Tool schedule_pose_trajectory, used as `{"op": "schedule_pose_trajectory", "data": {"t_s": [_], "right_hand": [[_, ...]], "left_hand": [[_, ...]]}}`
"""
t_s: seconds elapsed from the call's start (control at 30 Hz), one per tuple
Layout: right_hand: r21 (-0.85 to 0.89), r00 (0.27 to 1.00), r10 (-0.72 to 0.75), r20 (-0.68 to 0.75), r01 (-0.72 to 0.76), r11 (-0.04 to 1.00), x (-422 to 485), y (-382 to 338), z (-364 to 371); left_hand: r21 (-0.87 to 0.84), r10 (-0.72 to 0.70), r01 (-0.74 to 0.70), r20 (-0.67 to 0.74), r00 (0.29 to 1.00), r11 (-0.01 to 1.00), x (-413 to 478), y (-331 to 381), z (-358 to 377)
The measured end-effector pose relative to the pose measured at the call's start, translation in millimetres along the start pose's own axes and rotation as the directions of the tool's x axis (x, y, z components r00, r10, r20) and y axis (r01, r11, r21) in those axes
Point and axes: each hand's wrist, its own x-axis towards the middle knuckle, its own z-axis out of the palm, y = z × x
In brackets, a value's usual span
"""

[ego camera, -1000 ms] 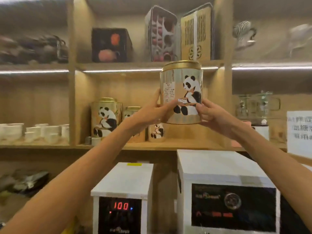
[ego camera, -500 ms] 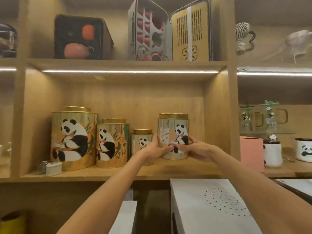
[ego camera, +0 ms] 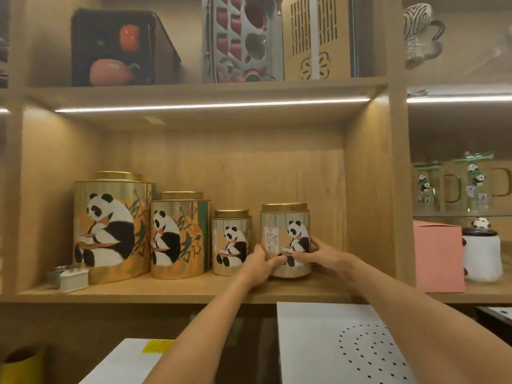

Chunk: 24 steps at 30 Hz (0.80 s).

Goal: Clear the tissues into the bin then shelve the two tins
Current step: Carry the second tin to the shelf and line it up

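A silver panda tin with a gold lid (ego camera: pixel 285 228) stands upright on the wooden shelf (ego camera: pixel 194 289), at the right end of a row of panda tins. My left hand (ego camera: pixel 260 263) grips its lower left side and my right hand (ego camera: pixel 322 257) its lower right side. Just left of it, close to my left hand, stands a smaller panda tin (ego camera: pixel 232 241). Further left are a medium tin (ego camera: pixel 180 235) and a large tin (ego camera: pixel 110 225). No tissues or bin are in view.
The cubby's right wall (ego camera: pixel 371 203) is close to the held tin. A small white box (ego camera: pixel 73 279) sits at the shelf's left. Below are two white machines (ego camera: pixel 340 345). A pink box (ego camera: pixel 436 256) and panda jar (ego camera: pixel 482 256) fill the right cubby.
Both hands carried the tin from in front of the upper shelf down into the cubby and set it on the shelf beside the small tin. The camera moved closer.
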Motion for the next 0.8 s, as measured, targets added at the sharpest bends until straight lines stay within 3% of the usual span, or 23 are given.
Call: {"op": "schedule_pose_trajectory", "data": {"t_s": [0.43,0.8], "right_hand": [[-0.125,0.999,-0.032,-0.011,0.030,0.992,17,14,-2],[-0.230,0.978,-0.091,-0.188,0.046,0.972,20,23,9]], "left_hand": [[0.130,-0.007,0.014,-0.057,0.998,0.991,24,-21,16],[0.259,0.084,-0.019,-0.240,0.967,0.966,16,-27,25]]}}
